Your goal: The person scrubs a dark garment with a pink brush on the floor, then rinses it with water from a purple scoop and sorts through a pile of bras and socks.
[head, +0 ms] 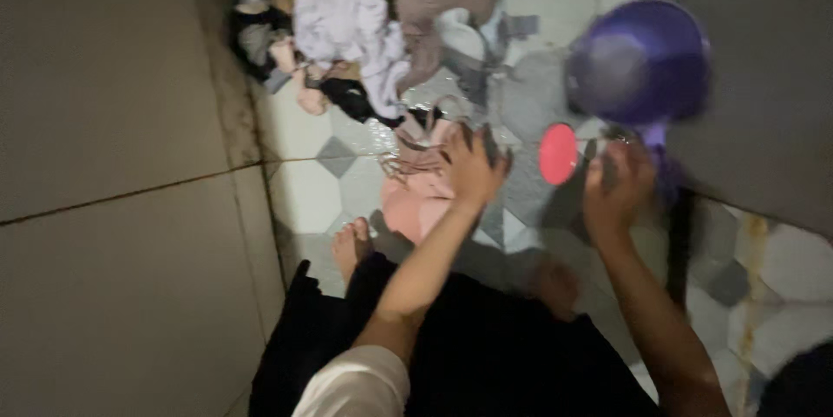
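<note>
Beige tiled wall (113, 165) fills the left side, dim light. Top centre, a heap of laundry (364, 26) lies on the patterned floor tiles (304, 183): white, brown and dark pieces piled together, blurred. Bare foot (351, 243) rests on the floor below the heap, dark skirt (486, 356) spread under both arms. Left hand (473, 165) is spread, fingers apart and gripping nothing, pressing down on a pink garment (416, 196) that lies wet on the tiles just below the heap. Just beside it to the right a round red-pink object (557, 154) sits on the floor, between the two hands. Right hand (616, 187) is curled around the handle of a purple water mug (642, 61), held tilted above the floor, motion-blurred. Nothing lies between left hand and garment; grey wall (764, 78) stands close behind the mug at right
</note>
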